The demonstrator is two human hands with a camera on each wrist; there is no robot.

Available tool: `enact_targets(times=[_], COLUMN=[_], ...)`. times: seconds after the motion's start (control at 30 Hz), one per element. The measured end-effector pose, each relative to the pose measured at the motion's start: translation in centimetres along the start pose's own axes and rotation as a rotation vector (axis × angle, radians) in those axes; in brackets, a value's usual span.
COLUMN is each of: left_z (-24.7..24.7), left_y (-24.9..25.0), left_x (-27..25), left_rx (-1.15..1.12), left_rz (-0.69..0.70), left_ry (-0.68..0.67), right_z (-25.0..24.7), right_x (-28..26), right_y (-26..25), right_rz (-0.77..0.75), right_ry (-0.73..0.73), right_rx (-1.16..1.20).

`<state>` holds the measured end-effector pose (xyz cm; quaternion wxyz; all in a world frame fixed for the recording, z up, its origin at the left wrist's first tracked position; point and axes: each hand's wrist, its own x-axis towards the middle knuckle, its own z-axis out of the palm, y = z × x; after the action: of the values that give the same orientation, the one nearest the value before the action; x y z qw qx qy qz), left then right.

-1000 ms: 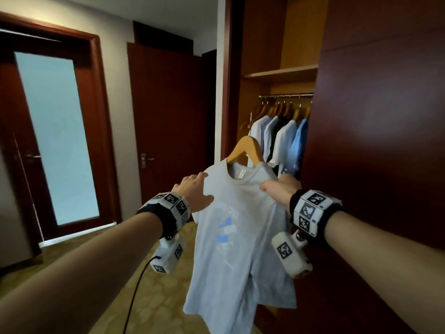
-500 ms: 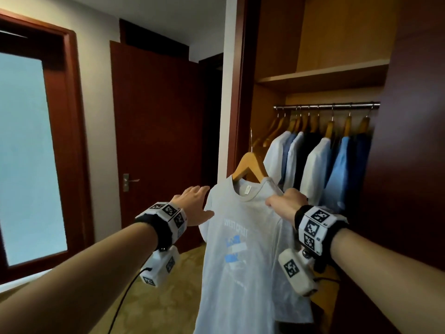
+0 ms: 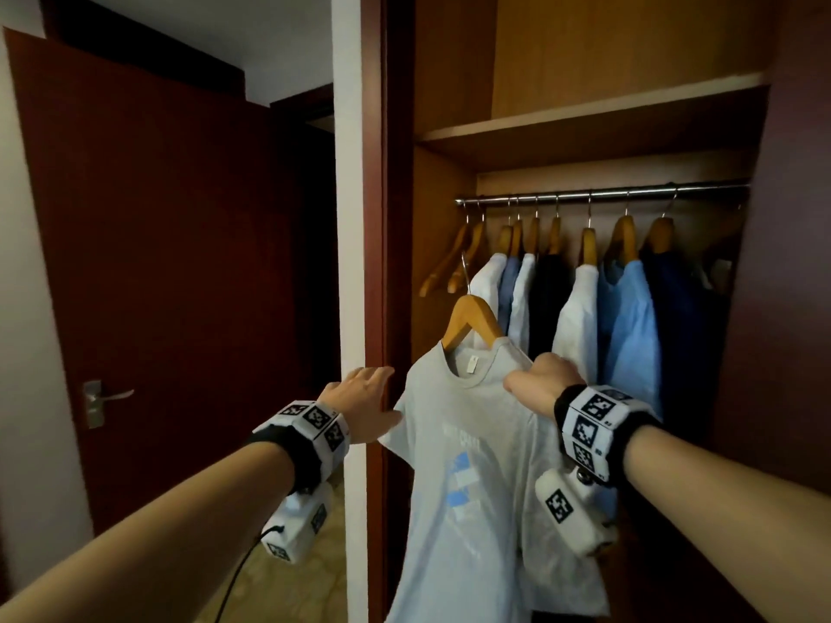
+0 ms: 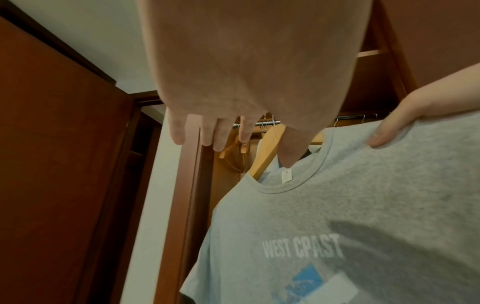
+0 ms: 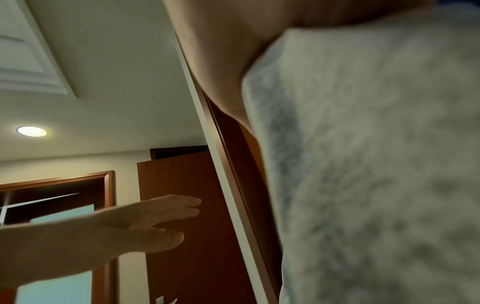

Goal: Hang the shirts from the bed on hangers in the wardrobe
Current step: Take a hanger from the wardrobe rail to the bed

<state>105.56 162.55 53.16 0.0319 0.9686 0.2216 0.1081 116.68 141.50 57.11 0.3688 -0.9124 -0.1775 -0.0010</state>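
2 hands are raised before the open wardrobe: the right hand grips the shoulder of the grey T-shirt on its wooden hanger, below the rail; the left hand, fingers straight, holds nothing beside the shirt's other sleeve.

R hand grips grey tee on wooden hanger near wardrobe rail; L hand flat, fingers straight.

Readable text: one print, on the shirt chest.
Grey t-shirt reads "WEST CPAST" in white capitals, below the collar and below the right hand pinching its shoulder. Neck tag too small to read. Wristband markers carry patterns only.
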Motion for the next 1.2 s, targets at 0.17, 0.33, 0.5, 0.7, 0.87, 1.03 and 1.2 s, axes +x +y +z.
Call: enact_targets(times=[0.17, 0.33, 0.5, 0.7, 0.87, 1.03, 1.2], left_z=[-1.2, -1.4, -2.3, -3.1, -2.4, -2.1, -2.3], left_y=[1.5, 2.7, 4.5, 5.5, 5.0, 5.6, 5.9], left_x=[7.5, 13.2, 19.0, 24.6, 29.0, 31.7, 32.2], left_rx=[0.003, -0.011, 0.004, -0.059, -0.073, -0.283, -0.558], left_rz=[0.077, 0.119, 0.161, 0.199, 0.226, 0.297, 0.335], left_ry=[0.025, 0.024, 0.053, 0.082, 0.062, 0.017, -0.006], right_z=[-1.6, -3.4, -2.9, -1.3, -0.6, 0.4, 0.7], right_x=[4.6, 6.8, 7.9, 9.8, 10.2, 10.3, 10.1], right_y=[0.0, 0.1, -1.1, -4.6, -4.8, -4.9, -5.2], right_rz=[0.006, 0.049, 0.027, 0.008, 0.057, 0.096, 0.102], right_ry=[0.069, 0.084, 0.057, 0.055, 0.119, 0.131, 0.138], right_rx=[-0.046, -0.068, -0.093, -0.123, -0.178, -0.145, -0.069])
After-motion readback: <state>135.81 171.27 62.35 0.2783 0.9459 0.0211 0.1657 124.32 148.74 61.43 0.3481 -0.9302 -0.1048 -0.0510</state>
